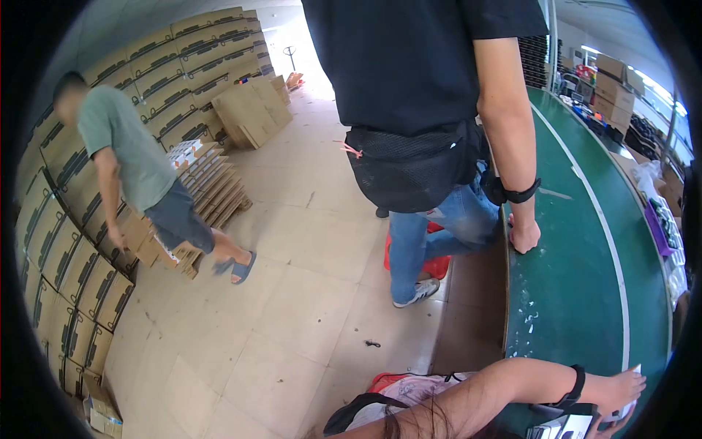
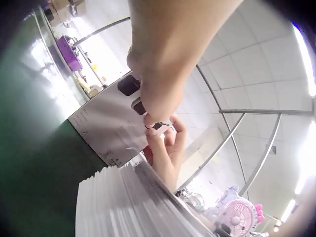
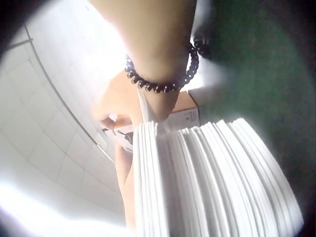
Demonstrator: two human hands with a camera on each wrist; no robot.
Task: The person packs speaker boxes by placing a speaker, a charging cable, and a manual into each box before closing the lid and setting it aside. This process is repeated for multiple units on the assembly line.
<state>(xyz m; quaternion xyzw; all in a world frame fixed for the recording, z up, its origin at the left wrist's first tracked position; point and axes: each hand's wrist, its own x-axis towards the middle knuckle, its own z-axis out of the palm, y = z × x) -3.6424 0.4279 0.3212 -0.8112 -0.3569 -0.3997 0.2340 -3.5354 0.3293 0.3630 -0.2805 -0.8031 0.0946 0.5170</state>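
Note:
In the left wrist view, a white box (image 2: 106,123) with black pictures printed on it is held between two hands. My left hand (image 2: 163,98) comes from above, its fingertips at the box's edge; my right hand (image 2: 168,153) grips that edge from below, with thumb and fingers bent. The right wrist view shows my right hand (image 3: 123,101) at the box (image 3: 185,118), and a thin white sheet (image 3: 144,106) beside it. Close by stands a thick row of white sheets or booklets (image 3: 212,182). In the head view my left hand (image 1: 618,391) spreads over the box, which is mostly hidden.
A person in a black shirt (image 1: 409,73) leans a hand on the green table (image 1: 570,293). Another person (image 1: 131,146) is walking by pallets (image 1: 219,186) and stacked cartons (image 1: 80,271). A purple tray (image 1: 658,227) lies at the table's far side; a pink fan (image 2: 239,215) stands nearby.

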